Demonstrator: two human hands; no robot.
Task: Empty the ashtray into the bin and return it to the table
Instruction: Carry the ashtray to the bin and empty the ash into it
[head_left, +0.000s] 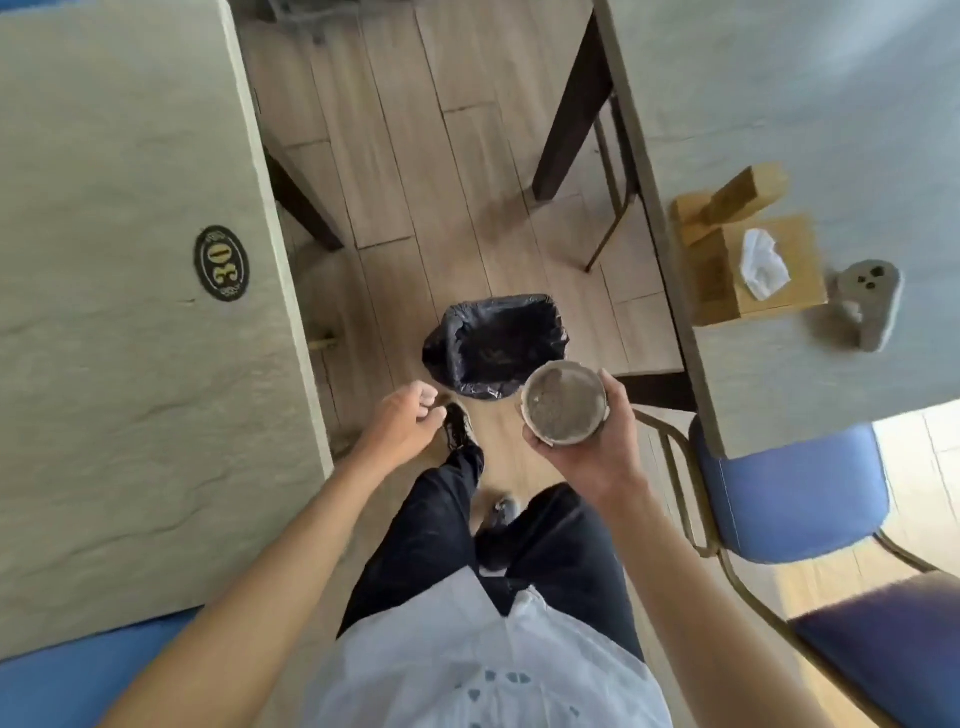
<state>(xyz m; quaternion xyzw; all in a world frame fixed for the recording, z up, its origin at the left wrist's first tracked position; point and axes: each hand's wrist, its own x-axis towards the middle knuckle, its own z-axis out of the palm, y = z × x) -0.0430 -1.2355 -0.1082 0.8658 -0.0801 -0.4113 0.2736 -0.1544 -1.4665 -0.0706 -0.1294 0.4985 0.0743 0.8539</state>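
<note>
Cradling the round ashtray (564, 404) upright, the right hand (597, 441) is curled around its rim, near the black-lined bin (496, 345). The left hand (405, 421) is loosely curled, empty.

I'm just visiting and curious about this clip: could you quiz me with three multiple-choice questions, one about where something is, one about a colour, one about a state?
1. Where is the bin?
A. on the floor between the two tables
B. on the right table
C. on a chair

2. What colour is the bin's liner?
A. white
B. black
C. green

3. How is the ashtray right now?
A. tipped upside down over the bin
B. resting on the table
C. held upright in the right hand

Answers:
1 A, it stands on the wooden floor in the aisle.
2 B, dark plastic folds over its rim.
3 C, its open top faces up, grey ash inside; the left hand holds nothing.
</note>
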